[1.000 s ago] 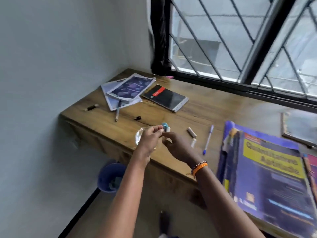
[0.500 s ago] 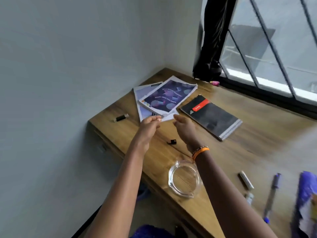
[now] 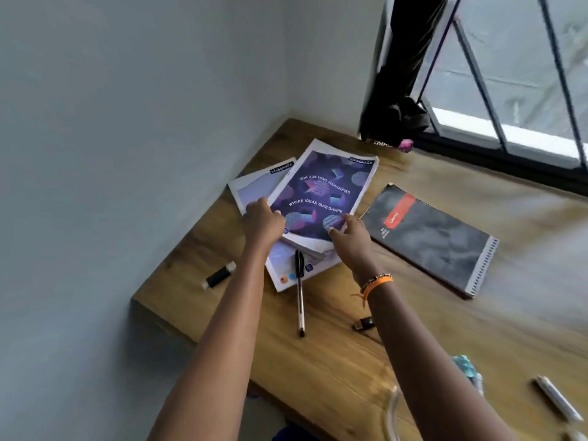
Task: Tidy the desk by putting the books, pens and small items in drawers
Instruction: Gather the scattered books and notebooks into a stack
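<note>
A purple-covered notebook lies on top of a paler notebook at the desk's far left corner. My left hand grips the purple notebook's near left edge, thumb on the cover. My right hand holds its near right corner, fingers curled under the pages. The near edge is lifted a little. A black pen lies partly under the stack, pointing towards me. A dark spiral notebook with a red label lies to the right.
The wooden desk meets a grey wall on the left and a barred window behind. A black marker lies near the left edge, a small black clip by my right forearm. A teal item, a white pen and a glass dish rim sit lower right.
Both hands left the small teal item by the glass dish, reached to the far left corner and took hold of the purple notebook. The view swung left.
</note>
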